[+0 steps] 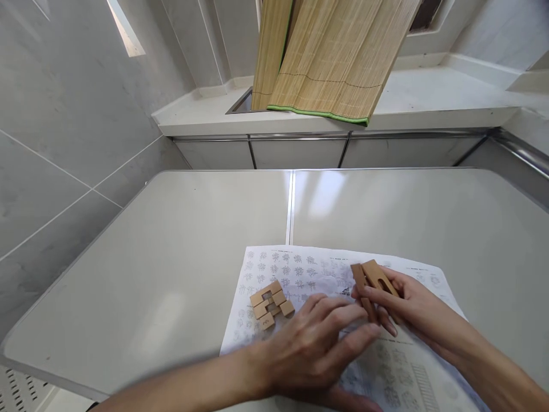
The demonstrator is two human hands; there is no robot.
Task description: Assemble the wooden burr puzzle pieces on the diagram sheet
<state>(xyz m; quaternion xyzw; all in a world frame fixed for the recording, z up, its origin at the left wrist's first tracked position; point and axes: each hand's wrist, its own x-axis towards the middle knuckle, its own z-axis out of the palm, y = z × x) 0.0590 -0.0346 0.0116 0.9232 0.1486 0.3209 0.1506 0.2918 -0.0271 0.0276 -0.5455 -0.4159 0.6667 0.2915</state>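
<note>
Two notched wooden puzzle pieces, a darker strip (pixel 358 277) and a lighter slotted one (pixel 374 273), are pinched side by side in my right hand (pixel 407 297). My left hand (pixel 319 346) is just left of them, palm down with fingers apart and nothing visible in it. Its fingertips come close to the held pieces; whether they touch, I cannot tell. Left of both hands, a cluster of interlocked wooden puzzle pieces (pixel 259 296) rests on a printed instruction sheet (pixel 257 269), with gaps at its middle. My left hand and forearm hide part of the sheet.
The sheet lies on a pale folding table (pixel 206 217) with a seam (pixel 290 206) down its middle. Behind the table runs a white counter (pixel 206 121), where a bamboo mat (pixel 334 63) with green edging hangs over a sink's corner (pixel 240 104). Grey tiled wall (pixel 77 114) stands left.
</note>
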